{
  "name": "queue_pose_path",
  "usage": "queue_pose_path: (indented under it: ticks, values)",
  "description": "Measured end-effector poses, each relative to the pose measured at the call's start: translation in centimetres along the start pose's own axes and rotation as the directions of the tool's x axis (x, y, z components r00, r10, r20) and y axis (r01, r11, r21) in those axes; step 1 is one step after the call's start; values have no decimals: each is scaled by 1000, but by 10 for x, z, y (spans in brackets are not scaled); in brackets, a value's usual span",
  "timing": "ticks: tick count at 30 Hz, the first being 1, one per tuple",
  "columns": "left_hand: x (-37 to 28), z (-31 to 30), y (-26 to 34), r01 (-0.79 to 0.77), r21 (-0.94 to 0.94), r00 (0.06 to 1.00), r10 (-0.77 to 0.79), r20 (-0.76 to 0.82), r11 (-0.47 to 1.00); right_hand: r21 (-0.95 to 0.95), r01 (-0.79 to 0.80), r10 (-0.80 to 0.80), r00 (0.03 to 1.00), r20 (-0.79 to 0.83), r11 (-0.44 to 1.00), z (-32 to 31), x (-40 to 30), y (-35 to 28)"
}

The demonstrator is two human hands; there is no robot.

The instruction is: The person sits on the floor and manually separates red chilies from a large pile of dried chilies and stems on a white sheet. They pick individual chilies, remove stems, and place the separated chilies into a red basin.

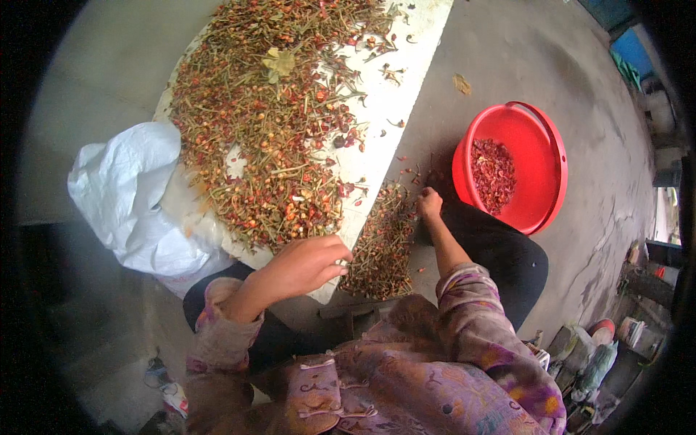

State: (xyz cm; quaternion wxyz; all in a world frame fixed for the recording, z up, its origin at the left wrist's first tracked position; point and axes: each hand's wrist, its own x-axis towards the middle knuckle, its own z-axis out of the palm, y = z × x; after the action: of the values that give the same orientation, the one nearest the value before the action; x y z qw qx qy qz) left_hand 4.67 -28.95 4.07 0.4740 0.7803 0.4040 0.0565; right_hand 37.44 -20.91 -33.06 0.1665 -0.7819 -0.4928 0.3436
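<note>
My left hand hovers at the near edge of a white board, its fingers loosely curled and the thumb slightly apart. Its palm is hidden, so whether it holds anything cannot be told. On the board lies a broad heap of dried red chilli bits and stalks. My right hand is curled beside my right knee, left of a red plastic bucket. A small dark spot shows at its fingers, too blurred to name. Dark red dried chilli pieces lie in the bucket. Between my hands, a pile of stalks covers the floor.
A white woven sack slumps against the board's left side. One dry leaf rests on the heap and another on the concrete floor. Various household items, including a plastic bag, line the right edge.
</note>
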Motion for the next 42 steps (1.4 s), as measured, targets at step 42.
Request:
queue_pose_path:
  ticks: [42]
  values:
    - [-41,-65,-15,-38,-52,804,-1,-595,998,255,401,-426,903,48,880,-76,-75,-303]
